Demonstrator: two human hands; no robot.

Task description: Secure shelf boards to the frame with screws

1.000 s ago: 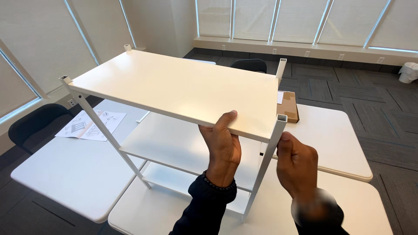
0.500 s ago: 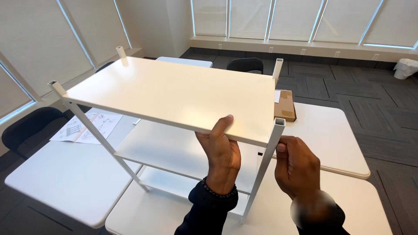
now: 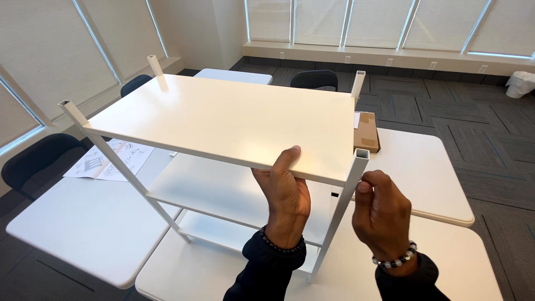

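Note:
A white metal shelving rack stands on a white table. Its top shelf is a flat white panel between four square corner posts, with two lower shelves beneath. My left hand grips the near edge of the top shelf, thumb on top and fingers under. My right hand is curled against the near right corner post, fingertips pinching at its side just below the top shelf.
A small brown cardboard box lies on the table behind the rack. An instruction sheet lies on the left table. Black chairs stand at left and at the back. A white bin stands at far right.
The view has shifted slightly, so the rack sits a little lower and to the right. My right hand has moved up closer against the corner post. My left hand keeps its grip.

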